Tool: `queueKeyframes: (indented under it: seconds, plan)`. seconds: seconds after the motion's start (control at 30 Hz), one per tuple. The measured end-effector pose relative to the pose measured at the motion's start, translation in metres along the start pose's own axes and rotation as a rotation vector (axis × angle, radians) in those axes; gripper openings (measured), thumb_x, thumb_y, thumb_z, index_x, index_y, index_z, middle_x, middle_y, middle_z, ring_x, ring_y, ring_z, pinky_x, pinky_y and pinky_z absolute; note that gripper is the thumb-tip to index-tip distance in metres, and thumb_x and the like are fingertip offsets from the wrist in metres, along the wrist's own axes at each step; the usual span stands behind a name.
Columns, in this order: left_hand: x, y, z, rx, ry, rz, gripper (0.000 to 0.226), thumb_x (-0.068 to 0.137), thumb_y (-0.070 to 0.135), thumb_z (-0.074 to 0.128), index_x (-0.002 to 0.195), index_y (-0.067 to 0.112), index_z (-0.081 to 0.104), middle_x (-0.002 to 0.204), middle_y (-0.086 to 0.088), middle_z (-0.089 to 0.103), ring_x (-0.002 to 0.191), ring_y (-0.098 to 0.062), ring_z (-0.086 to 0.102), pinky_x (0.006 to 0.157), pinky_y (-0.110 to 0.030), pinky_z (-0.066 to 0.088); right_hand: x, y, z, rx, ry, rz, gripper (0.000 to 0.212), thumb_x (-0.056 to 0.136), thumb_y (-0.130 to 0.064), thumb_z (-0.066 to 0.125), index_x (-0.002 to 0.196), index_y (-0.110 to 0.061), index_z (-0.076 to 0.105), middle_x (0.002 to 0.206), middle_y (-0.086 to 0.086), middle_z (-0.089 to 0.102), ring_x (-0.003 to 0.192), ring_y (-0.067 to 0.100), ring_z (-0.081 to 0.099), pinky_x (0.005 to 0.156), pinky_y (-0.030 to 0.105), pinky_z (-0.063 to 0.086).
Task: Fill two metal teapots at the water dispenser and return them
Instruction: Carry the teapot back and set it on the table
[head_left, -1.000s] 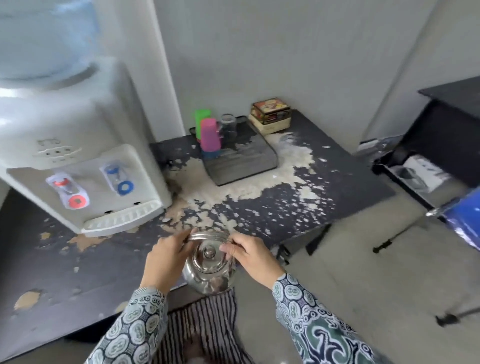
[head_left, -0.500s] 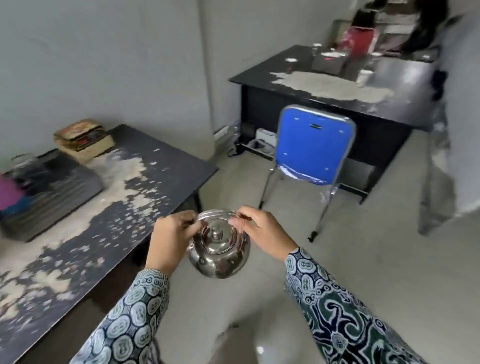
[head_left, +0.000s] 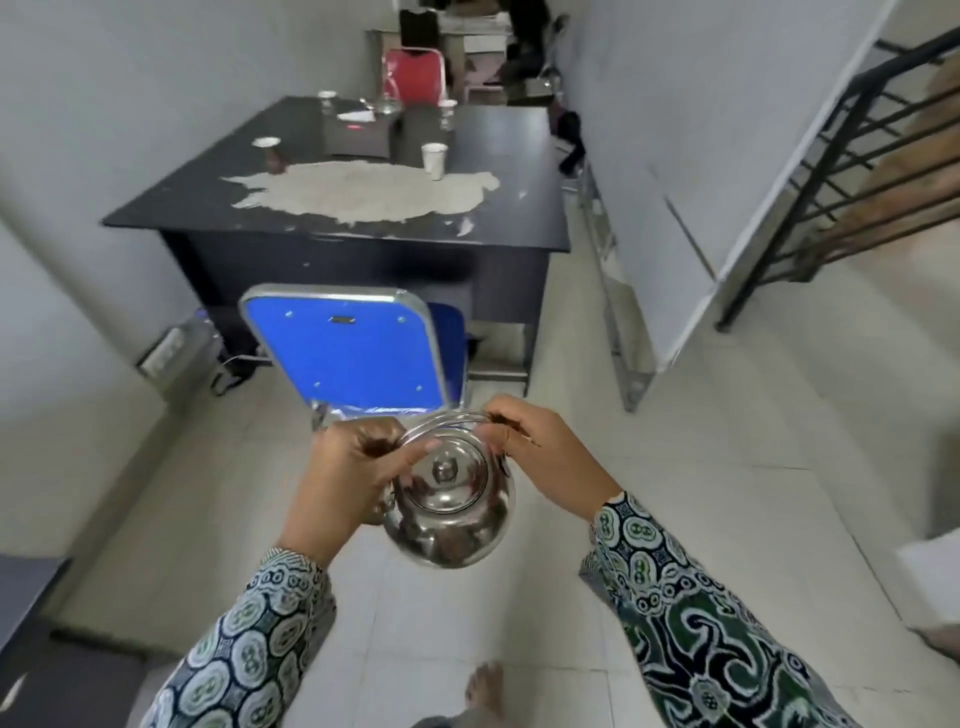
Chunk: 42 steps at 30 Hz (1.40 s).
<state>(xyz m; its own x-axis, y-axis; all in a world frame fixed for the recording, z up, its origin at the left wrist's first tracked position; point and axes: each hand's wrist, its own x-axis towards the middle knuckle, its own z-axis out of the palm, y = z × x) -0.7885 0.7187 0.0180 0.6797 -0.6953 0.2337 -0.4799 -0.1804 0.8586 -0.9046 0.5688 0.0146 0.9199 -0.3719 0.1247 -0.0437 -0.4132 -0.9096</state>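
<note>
A round shiny metal teapot (head_left: 449, 506) with its lid on hangs in the air in front of me, above the tiled floor. My left hand (head_left: 345, 475) grips the left end of its wire handle and touches the pot's side. My right hand (head_left: 540, 457) pinches the right end of the same handle. A second metal teapot (head_left: 387, 106) seems to stand far off on the black desk (head_left: 332, 208). The water dispenser is out of view.
A blue folding chair (head_left: 345, 358) stands just ahead, its back toward me, in front of the black desk with cups and a tray. A red chair (head_left: 415, 75) is behind the desk. A stair railing (head_left: 841, 171) rises at right. My bare foot (head_left: 485, 693) shows below.
My view has swung right, away from the water dispenser and its worn table, toward the black desk and blue chair. Both hands have kept hold of the teapot throughout.
</note>
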Motion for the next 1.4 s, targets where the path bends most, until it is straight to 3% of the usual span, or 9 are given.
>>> queueKeyframes:
  seconds: [0.13,0.37,0.43,0.6,0.77,0.93,1.07,1.27,1.4]
  plan:
    - [0.09,0.008,0.043,-0.048,-0.063,0.03,0.047,0.069,0.035,0.068,0.041,0.008,0.043,0.037,0.002,0.047,0.037,-0.005,0.036,0.04,-0.013,0.033,0.052,0.027,-0.067,-0.013,0.079,-0.004,0.012,0.092,-0.019,0.051,0.081,-0.016,0.052,0.069,-0.012,0.047,0.067,0.007,0.046,0.066,0.022,0.039]
    - [0.222,0.005,0.112,-0.078,-0.122,0.097,0.065,0.065,0.054,0.069,0.047,0.0,0.039,0.043,-0.017,0.048,0.042,-0.009,0.032,0.043,-0.019,0.032,0.139,0.084,-0.161,0.041,0.12,-0.027,0.012,0.085,-0.034,0.052,0.074,-0.03,0.049,0.068,-0.014,0.048,0.067,0.009,0.047,0.067,0.031,0.042]
    - [0.26,0.002,0.133,-0.08,-0.105,0.121,0.063,0.067,0.058,0.067,0.045,0.005,0.039,0.038,-0.005,0.045,0.041,-0.008,0.033,0.044,-0.017,0.032,0.171,0.103,-0.19,0.057,0.095,-0.04,0.012,0.083,-0.038,0.051,0.073,-0.033,0.049,0.067,-0.014,0.049,0.066,0.01,0.047,0.068,0.034,0.043]
    - [0.346,0.001,0.179,-0.101,-0.027,0.096,0.057,0.07,0.053,0.064,0.046,0.009,0.038,0.042,-0.006,0.038,0.043,-0.012,0.033,0.045,-0.023,0.033,0.252,0.143,-0.257,0.071,0.012,-0.038,0.011,0.085,-0.027,0.055,0.078,-0.019,0.055,0.063,-0.017,0.053,0.064,0.007,0.049,0.069,0.033,0.045]
    - [0.438,-0.003,0.219,-0.231,0.06,-0.02,0.053,0.073,0.045,0.071,0.051,0.009,0.039,0.049,0.003,0.034,0.048,-0.009,0.031,0.045,-0.015,0.031,0.35,0.174,-0.324,0.038,-0.139,-0.063,0.016,0.088,-0.019,0.057,0.074,-0.026,0.052,0.067,-0.014,0.054,0.066,0.005,0.051,0.071,0.028,0.045]
    - [0.523,-0.015,0.241,-0.258,0.132,-0.112,0.035,0.078,0.037,0.054,0.053,0.015,0.047,0.05,0.008,0.04,0.049,-0.003,0.038,0.048,-0.016,0.036,0.444,0.201,-0.362,0.007,-0.262,-0.105,0.009,0.086,-0.016,0.059,0.08,-0.012,0.055,0.069,-0.008,0.055,0.068,0.009,0.052,0.07,0.023,0.043]
    - [0.595,-0.034,0.248,-0.245,0.258,-0.17,0.051,0.086,0.044,0.038,0.055,0.003,0.036,0.051,0.001,0.032,0.049,-0.006,0.03,0.052,-0.005,0.033,0.524,0.223,-0.379,0.002,-0.342,-0.11,0.013,0.086,-0.016,0.06,0.084,-0.004,0.058,0.069,-0.003,0.061,0.07,0.015,0.058,0.073,0.028,0.047]
    - [0.701,-0.073,0.234,-0.25,0.381,-0.332,0.059,0.086,0.046,0.044,0.052,-0.001,0.042,0.051,-0.008,0.046,0.05,-0.016,0.042,0.059,-0.021,0.039,0.64,0.248,-0.383,0.079,-0.463,-0.116,0.015,0.085,-0.014,0.061,0.088,0.0,0.059,0.08,0.015,0.067,0.075,0.017,0.061,0.079,0.034,0.05]
    - [0.766,-0.1,0.218,-0.205,0.498,-0.405,0.047,0.09,0.04,0.044,0.052,0.014,0.034,0.046,0.003,0.032,0.044,-0.011,0.029,0.047,-0.016,0.031,0.717,0.256,-0.373,0.135,-0.552,-0.108,0.012,0.085,-0.011,0.061,0.087,0.0,0.058,0.079,0.005,0.064,0.078,0.014,0.064,0.081,0.032,0.052]
